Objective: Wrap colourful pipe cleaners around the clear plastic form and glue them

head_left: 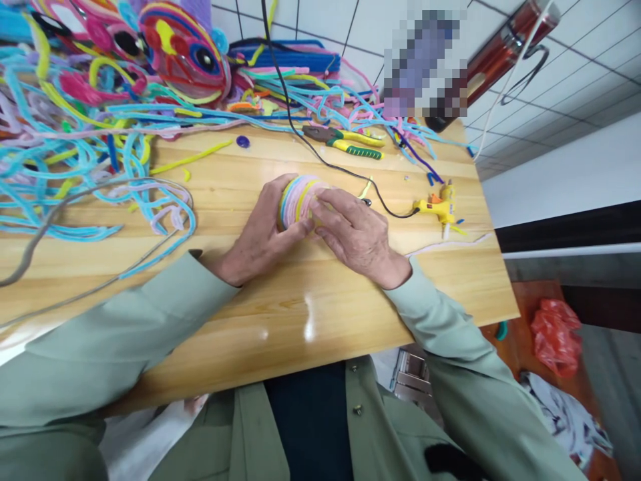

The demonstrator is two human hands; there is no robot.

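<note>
Between my hands, just above or on the wooden table (320, 300), is a round piece wrapped in pink, yellow and blue pipe cleaners (299, 199). My left hand (268, 230) curls around its left side, with the thumb along the near edge. From the right, my right hand (355, 230) presses its fingers on the piece's right side and top. Both hands are closed on it, and the right hand covers part of its surface. A pale pink pipe cleaner (451, 244) trails over the table to the right of my right hand.
Yellow-green pliers (345, 140) and a yellow glue gun (438, 207) with a black cord lie beyond and to the right. Tangled pipe cleaners (120, 153) spread over the left and back, beside a colourful fish-like craft (185, 57). A red thermos (501, 57) stands at the back right.
</note>
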